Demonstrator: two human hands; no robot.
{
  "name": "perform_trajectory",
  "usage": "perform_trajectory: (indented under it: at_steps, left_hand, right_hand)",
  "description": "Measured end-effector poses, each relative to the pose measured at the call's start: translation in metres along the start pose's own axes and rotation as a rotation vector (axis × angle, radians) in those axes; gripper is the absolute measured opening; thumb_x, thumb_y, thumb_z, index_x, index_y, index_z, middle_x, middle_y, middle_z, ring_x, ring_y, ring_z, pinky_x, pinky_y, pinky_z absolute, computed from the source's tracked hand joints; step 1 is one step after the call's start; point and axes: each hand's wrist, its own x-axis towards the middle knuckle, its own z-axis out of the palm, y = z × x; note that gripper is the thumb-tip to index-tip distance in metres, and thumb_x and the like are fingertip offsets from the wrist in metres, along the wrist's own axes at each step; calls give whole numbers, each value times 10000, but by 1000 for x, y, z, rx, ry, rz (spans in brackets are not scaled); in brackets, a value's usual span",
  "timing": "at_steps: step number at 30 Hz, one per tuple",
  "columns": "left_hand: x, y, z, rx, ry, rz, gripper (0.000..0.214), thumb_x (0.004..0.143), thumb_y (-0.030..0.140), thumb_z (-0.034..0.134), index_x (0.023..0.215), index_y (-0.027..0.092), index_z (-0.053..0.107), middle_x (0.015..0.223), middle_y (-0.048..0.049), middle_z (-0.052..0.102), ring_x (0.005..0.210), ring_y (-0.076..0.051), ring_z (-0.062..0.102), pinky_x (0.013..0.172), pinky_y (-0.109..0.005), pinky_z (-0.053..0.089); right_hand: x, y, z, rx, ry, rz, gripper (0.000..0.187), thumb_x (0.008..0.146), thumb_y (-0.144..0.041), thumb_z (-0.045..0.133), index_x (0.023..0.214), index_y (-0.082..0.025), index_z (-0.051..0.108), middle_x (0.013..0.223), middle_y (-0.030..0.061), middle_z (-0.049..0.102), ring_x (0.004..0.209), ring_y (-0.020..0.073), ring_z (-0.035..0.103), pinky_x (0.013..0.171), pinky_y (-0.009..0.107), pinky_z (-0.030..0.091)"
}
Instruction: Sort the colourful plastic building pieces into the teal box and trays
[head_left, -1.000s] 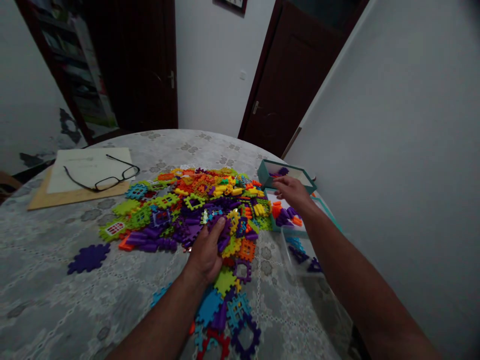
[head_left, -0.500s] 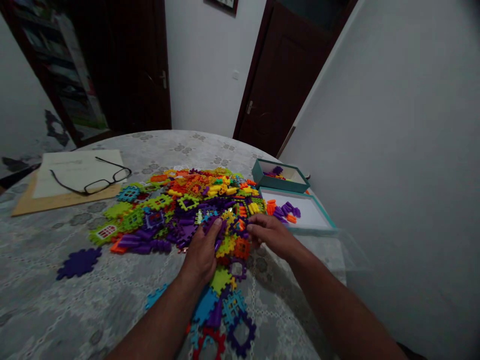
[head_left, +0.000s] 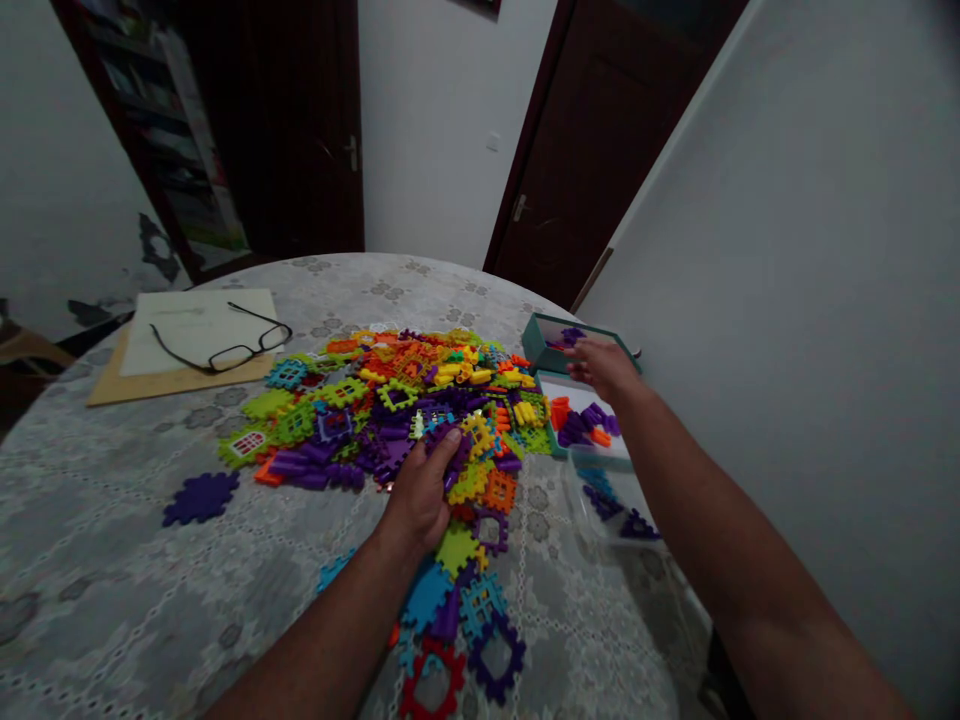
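My left hand (head_left: 421, 490) is closed with its thumb pressed on a purple plastic building piece (head_left: 450, 452), above the near side of a heap of mixed toy building pieces (head_left: 409, 365). My right hand (head_left: 604, 368) reaches out to the right over the near side of a teal box (head_left: 541, 345). Its fingers are stretched out and apart, and nothing shows in them. Some purple and red pieces (head_left: 571, 336) lie inside that box, just beyond the fingertips. Below the right hand is a white tray with a teal rim, holding purple pieces (head_left: 585, 424) and orange ones.
A clear plastic container (head_left: 577, 500) with blue and purple pieces stands below the right forearm. Eyeglasses (head_left: 232, 357) lie on papers (head_left: 146, 345) at the left. A single dark purple piece (head_left: 201, 498) rests on the patterned tablecloth; more pieces trail toward the near edge.
My right hand has moved from beside the left hand out to the teal box. The left hand keeps its grip on the purple piece. The view has shifted, revealing the clear container.
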Motion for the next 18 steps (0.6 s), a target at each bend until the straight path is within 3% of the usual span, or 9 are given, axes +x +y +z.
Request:
perform_trajectory:
  at_steps: [2,3,5,6,10,18]
  left_hand:
    - [1,-1,-1,0,-4,5,507,733,341,911,1166,179,703,1083,-99,806,1058,-278,764,1012,-463,582]
    - [1,-2,-1,2,-12,9,515,737,347,907,1179,176,703,1095,-104,804,1068,-284,761,1014,-468,580]
    - [1,-4,-2,6,-43,15,514,751,364,897,1186,167,707,1109,-117,801,1068,-296,760,1008,-476,580]
    - [0,-5,-2,10,-62,14,511,759,373,891,1187,163,708,1111,-123,800,1059,-301,762,1002,-479,581]
    - [-1,-7,-1,47,-110,1,523,767,390,879,1202,154,711,1115,-135,797,1029,-307,765,980,-480,584]
    - [4,-12,-8,196,-64,51,525,724,432,899,1139,164,723,1093,-120,794,970,-285,759,950,-459,586]
  right_hand:
    - [-33,11,14,-29,-162,15,231,848,-290,740,1041,-169,708,978,113,770,617,143,657,521,252,529]
    - [-53,18,21,-58,-309,17,246,870,-347,738,1043,-173,721,1015,120,771,652,151,668,536,257,536]
    - [-93,32,37,-84,-550,11,306,885,-410,728,1115,-208,726,1034,88,764,715,161,683,569,257,537]
    - [-110,39,43,-102,-595,-5,337,879,-412,729,1156,-220,719,974,61,755,704,160,673,582,263,538]
    - [-150,56,58,-138,-531,-114,382,879,-404,704,1212,-218,684,801,-17,680,656,141,628,603,261,504]
    - [-154,66,51,-133,-379,-95,351,859,-433,709,1117,-198,665,802,-20,671,617,135,605,570,262,510]
